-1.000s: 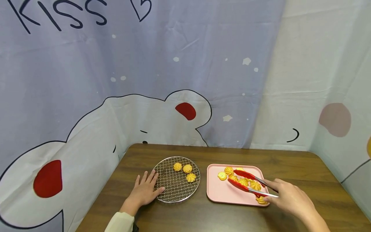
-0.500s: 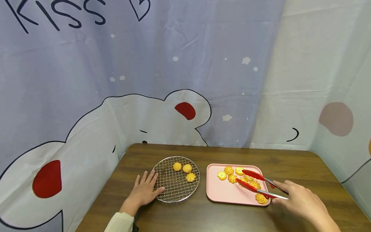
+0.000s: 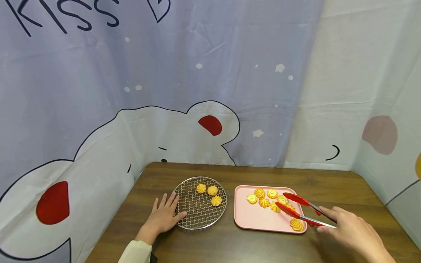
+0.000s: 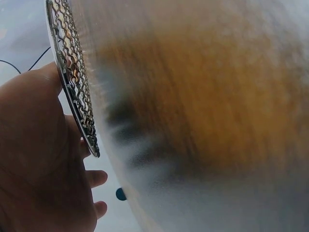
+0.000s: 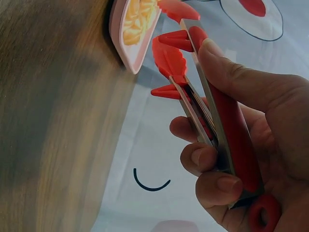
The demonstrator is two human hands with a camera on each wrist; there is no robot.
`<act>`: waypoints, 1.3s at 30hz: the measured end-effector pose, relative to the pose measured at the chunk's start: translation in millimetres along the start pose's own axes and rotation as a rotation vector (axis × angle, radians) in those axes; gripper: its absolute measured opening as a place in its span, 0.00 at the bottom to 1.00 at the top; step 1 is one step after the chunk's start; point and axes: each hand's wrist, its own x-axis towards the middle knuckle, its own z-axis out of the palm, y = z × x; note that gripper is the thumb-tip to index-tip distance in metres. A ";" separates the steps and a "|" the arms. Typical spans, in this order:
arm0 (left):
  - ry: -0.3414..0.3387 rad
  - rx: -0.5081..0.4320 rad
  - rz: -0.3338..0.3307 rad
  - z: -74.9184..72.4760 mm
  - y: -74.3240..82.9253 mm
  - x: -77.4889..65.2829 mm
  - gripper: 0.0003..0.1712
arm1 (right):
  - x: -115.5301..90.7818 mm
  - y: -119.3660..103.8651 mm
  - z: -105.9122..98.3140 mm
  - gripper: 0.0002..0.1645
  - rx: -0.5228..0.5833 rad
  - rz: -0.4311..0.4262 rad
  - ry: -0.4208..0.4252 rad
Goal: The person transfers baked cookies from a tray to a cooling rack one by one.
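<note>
The left hand [image 3: 163, 216], fingers spread, touches the left rim of the round silver wire-mesh rack [image 3: 198, 216], seemingly steadying it, while the right hand [image 3: 351, 227] grips red-tipped metal tongs [image 5: 232, 125], parted apparently to straddle golden swirled cookies [image 3: 282, 199] toward the right edge of the pink rectangular tray [image 3: 254, 218].

From the tray [image 3: 251, 220], the rack [image 3: 197, 216] is sitting at nine o'clock, bearing three cookies [image 3: 212, 191] between its twelve and three; tongs [image 3: 309, 220] are extending over more cookies [image 3: 274, 208] there from three.

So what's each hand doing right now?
Left hand: open, touching the round wire rack.
Right hand: holding red-tipped tongs, tips over the pink tray.
</note>
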 end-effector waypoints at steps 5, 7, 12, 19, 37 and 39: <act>0.000 0.007 -0.002 1.2 -1.0 0.2 0.46 | 4.8 5.0 -0.6 0.46 0.004 0.005 -0.024; 0.000 0.011 -0.002 1.5 -1.3 0.5 0.47 | 7.2 6.8 -1.8 0.46 0.001 0.003 -0.031; 0.002 0.014 -0.003 1.7 -2.2 1.5 0.47 | 14.1 8.8 -6.6 0.44 -0.016 -0.012 -0.034; -0.003 -0.002 -0.004 2.5 -2.3 2.4 0.47 | 24.9 4.8 -17.7 0.44 -0.039 -0.014 -0.076; -0.024 0.001 -0.002 0.7 -1.3 2.6 0.47 | 40.7 0.9 -32.3 0.48 -0.034 0.025 -0.178; -0.022 -0.002 -0.002 -0.3 -0.5 2.0 0.47 | 43.3 -0.1 -33.9 0.47 -0.033 0.020 -0.185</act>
